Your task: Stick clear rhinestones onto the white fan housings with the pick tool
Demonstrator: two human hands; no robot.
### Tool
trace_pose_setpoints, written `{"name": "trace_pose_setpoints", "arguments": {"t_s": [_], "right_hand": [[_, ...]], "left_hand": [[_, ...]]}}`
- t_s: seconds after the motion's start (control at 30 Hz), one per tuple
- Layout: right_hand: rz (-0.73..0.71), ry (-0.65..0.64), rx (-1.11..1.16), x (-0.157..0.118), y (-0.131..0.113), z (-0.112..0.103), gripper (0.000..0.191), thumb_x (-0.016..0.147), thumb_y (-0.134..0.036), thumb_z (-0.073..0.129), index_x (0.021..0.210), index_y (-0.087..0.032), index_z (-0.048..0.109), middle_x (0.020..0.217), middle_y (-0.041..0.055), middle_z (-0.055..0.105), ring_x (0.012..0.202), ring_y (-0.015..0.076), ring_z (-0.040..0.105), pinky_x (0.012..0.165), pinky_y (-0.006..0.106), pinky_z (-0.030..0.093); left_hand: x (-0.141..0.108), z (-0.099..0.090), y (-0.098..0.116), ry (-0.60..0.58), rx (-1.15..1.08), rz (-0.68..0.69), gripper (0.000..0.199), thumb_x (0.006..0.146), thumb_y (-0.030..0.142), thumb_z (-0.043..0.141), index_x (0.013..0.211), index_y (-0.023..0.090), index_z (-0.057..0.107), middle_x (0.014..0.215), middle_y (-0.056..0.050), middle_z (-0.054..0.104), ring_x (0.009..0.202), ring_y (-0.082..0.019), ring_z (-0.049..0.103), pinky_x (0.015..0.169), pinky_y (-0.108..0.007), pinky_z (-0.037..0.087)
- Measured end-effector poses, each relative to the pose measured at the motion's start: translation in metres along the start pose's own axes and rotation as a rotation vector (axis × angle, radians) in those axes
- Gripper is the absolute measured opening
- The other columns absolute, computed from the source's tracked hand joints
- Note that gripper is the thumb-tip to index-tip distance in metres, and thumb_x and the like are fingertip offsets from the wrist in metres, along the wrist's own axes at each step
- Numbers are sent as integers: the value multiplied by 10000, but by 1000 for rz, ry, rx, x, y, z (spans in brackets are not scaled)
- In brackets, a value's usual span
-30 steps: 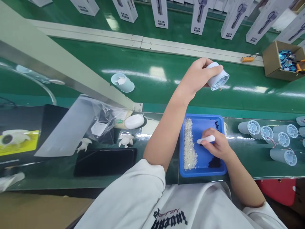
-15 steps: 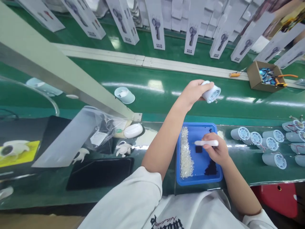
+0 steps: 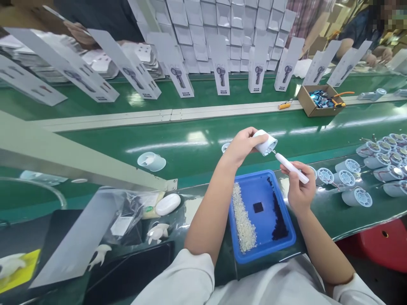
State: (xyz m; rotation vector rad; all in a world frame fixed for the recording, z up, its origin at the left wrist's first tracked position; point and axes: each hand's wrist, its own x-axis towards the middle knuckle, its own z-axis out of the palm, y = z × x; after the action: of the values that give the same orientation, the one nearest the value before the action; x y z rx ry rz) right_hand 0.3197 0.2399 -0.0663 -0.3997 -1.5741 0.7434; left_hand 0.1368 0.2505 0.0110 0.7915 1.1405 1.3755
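Note:
My left hand (image 3: 243,146) is closed around a pale blue cylindrical housing (image 3: 266,143), its spoked open end turned to the right. In my right hand (image 3: 300,186) I grip a white pen-shaped tool (image 3: 291,167), its thin tip at or very near the housing's open end; whether it touches I cannot tell. Below both hands lies a blue tray (image 3: 260,248). It holds a strip of small clear-white pieces (image 3: 244,220), a heap of small black pieces (image 3: 279,222) and a black square (image 3: 258,207).
Several similar housings (image 3: 358,197) with wires stand on the right. Another pale blue cup (image 3: 151,162) lies on the green belt. Beyond are a carton of shiny packets (image 3: 321,103), orange-handled pliers (image 3: 339,103) and upright printed boxes (image 3: 222,76). A metal post (image 3: 95,154) slants at left; co-workers sit opposite.
My right hand has risen from over the tray, bringing the white tool's tip up to the housing. My left hand still holds the housing. The view has tilted up, showing more of the far side.

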Motion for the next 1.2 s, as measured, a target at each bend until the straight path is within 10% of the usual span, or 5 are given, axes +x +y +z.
{"name": "trace_pose_setpoints", "arguments": {"t_s": [0.5,0.7,0.9,1.03,1.2], "right_hand": [[13,13,-91,-4,1,1,328,976,-49,476,1243,-221,560,1088,41,602,967,84,683,895,202,556],[155,-187,-300,-4,-10,2,223,968,-210,486,1050,-50,619,564,-7,516,429,67,436,405,161,352],[449,-190,45,-31,-23,13,505,1041,-450,337,1056,-7,580,542,-16,356,455,69,310,409,207,258],[329,-227,169,-40,-18,16,483,1059,-443,334,1089,-20,564,564,-19,348,476,66,300,434,203,267],[216,-277,173,-36,-23,14,483,1061,-378,349,1135,28,602,558,-12,379,469,62,331,427,194,280]], "left_hand": [[-6,11,1,-22,277,-49,228,896,207,642,826,116,445,784,17,524,707,-75,502,631,-217,431],[-13,35,-16,258,255,426,365,808,324,617,631,151,349,669,-2,381,653,-91,382,629,-250,336],[-16,57,-38,311,-120,402,491,566,430,694,528,160,286,554,22,264,516,-71,272,489,-236,266],[-32,59,-35,253,-124,547,475,709,473,666,521,137,388,565,-1,310,508,-87,340,510,-245,372],[-56,60,-31,450,-87,704,449,644,355,688,462,120,352,554,-1,277,486,-67,299,427,-203,307]]}}
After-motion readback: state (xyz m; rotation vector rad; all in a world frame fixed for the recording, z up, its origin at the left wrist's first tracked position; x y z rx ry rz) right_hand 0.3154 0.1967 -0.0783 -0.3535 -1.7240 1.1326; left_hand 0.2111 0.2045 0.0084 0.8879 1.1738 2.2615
